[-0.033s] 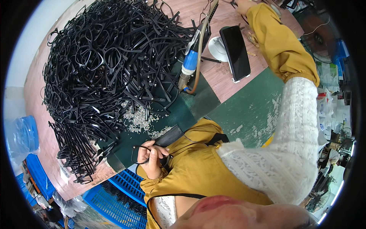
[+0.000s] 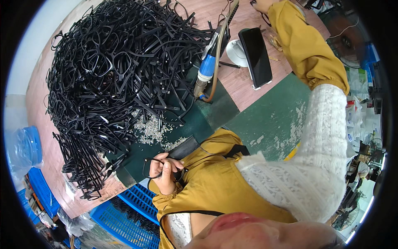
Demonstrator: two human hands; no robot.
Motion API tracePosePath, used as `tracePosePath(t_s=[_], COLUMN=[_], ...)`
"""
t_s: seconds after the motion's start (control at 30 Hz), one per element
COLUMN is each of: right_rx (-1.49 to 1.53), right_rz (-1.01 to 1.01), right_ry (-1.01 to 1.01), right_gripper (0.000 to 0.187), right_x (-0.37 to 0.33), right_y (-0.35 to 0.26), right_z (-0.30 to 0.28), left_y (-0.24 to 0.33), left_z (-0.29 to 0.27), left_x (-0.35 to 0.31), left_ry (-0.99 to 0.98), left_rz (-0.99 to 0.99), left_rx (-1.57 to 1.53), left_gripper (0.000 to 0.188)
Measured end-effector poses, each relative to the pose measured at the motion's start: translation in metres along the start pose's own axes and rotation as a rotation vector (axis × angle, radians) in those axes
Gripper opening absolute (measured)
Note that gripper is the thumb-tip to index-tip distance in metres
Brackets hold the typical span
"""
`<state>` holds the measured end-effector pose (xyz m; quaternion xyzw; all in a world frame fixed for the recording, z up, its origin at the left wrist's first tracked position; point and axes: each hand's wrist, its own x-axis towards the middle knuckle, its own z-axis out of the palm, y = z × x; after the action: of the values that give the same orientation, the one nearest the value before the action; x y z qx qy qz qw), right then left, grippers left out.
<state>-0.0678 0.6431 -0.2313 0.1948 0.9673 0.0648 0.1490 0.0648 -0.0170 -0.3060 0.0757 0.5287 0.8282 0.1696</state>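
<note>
1. Head view (only one), clock read from picture centre.
2. Left hand (image 2: 166,176), 7 o'clock: thumb and fingers closed, pinching a thin black plastic eyeglass frame (image 2: 155,160). Frame loop sticks out toward the hand's 10 o'clock.
3. Dark rectangular block (image 2: 185,148): just off the left hand, at its 1 o'clock.
4. Right hand (image 2: 263,5), 1 o'clock, at the top rim, arm stretched out in a mustard-yellow cloth sleeve (image 2: 309,45). Slim dark piece (image 2: 265,19) by it. Fingers partly cut off; can't tell if they're gripping or spread.
5. Big tangled heap of black plastic eyeglass parts (image 2: 110,62), 10 o'clock, on a pinkish wood-grain tabletop (image 2: 246,93).
6. Small silvery metal bits (image 2: 150,128), 9 o'clock, scattered at the heap's lower edge on dark green matting (image 2: 217,110).
7. Blue-and-silver cylindrical tool (image 2: 206,66), 12 o'clock, tip down, tan hose (image 2: 216,74) alongside.
8. Black rectangular phone (image 2: 256,56), 1 o'clock, propped on a white round-based stand (image 2: 236,52).
9. Blue slatted plastic crate (image 2: 120,224), 7 o'clock, below table edge.
</note>
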Motion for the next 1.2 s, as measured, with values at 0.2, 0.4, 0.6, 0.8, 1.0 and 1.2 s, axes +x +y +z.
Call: tracePosePath(t_s=[0.2,0.4,0.6,0.8,1.0,1.2], right_rx=[0.042,0.076,0.146,0.724,1.41,0.556], right_rz=[-0.031,-0.161,0.084,0.154,-0.053,-0.286], right_ry=[0.078,0.247,0.213,0.608,0.837,0.515], right_gripper=[0.032,0.032,0.04,0.033,0.027,0.029], right_x=[-0.029,-0.119,-0.171,-0.125,-0.192,-0.166], right_y=[0.002,-0.023,-0.043,-0.034,-0.141,-0.241], right_z=[-0.002,0.002,0.083,0.092,0.071,0.094], left_y=[-0.001,-0.002,0.002,0.006,0.006,0.015], left_z=[0.001,-0.002,0.0,0.002,-0.001,0.004], left_x=[0.0,-0.001,0.001,-0.004,-0.006,-0.007], left_ry=[-0.006,-0.025,-0.104,0.014,0.058,0.081], left_rz=[0.014,0.015,0.043,-0.034,-0.059,-0.094], left_rx=[-0.003,-0.001,0.009,-0.03,-0.096,-0.087], left_gripper=[0.031,0.029,0.028,0.028,0.03,0.021])
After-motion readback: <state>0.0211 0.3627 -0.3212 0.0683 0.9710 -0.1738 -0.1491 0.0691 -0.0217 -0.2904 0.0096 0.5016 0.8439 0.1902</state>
